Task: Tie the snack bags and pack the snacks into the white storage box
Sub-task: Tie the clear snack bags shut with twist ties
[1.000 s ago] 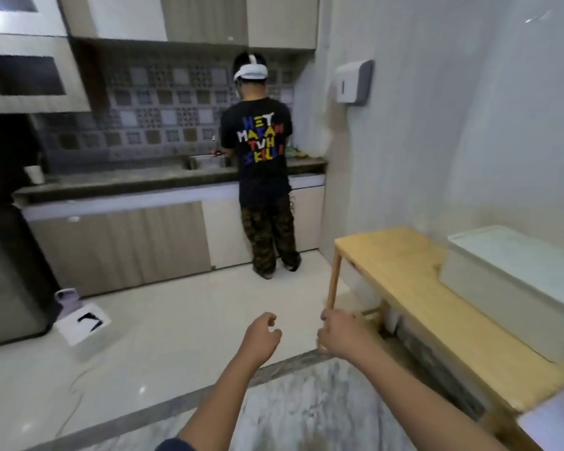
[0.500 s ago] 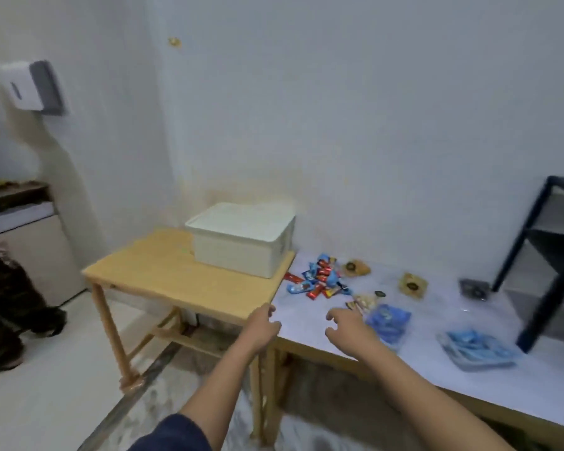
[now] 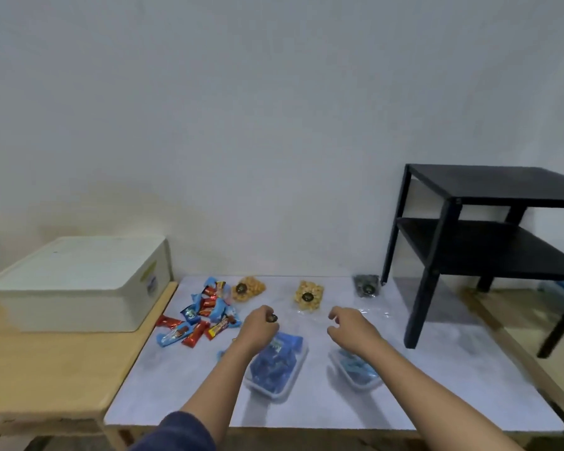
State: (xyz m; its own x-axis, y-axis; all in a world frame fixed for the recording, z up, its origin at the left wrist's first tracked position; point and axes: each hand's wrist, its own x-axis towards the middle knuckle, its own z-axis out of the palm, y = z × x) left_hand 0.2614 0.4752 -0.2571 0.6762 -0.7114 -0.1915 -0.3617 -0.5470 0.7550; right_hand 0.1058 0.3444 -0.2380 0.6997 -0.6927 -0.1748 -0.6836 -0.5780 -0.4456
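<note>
A small dark round object (image 3: 272, 317), too blurred to be identified, is being pinched at the fingertips of the left hand (image 3: 259, 327), which is otherwise curled tight. Directly beneath that wrist, a clear bag of blue snacks (image 3: 277, 362) is lying on the pale table top (image 3: 437, 385). The right hand (image 3: 350, 325) is being held loosely curled and empty, fingers half spread, above a second clear bag of blue packets (image 3: 355, 372).

Just beyond the two hands, two bags of yellow snacks (image 3: 308, 295) are lying, each with a dark round mark on it, and a dark bag (image 3: 367, 285) is resting further off to the right. To the left of the pinch, a loose heap of red and blue wrapped bars (image 3: 202, 315) is scattered. Well beyond that heap, the white storage box (image 3: 79, 284) is standing on the wooden table (image 3: 46, 362), with its lid seemingly closed.

No bag is judged to be tied yet, and nothing is seen packed. Several risks are being run from here: the thin clear plastic could be torn or its contents spilled if the neck is being twisted while gathered unevenly; the small pinched object could be dropped among the wrappers; and the scattered bars could be swept off the table edge by a forearm during reaching. Packing is also being blocked while the lid remains on.
</note>
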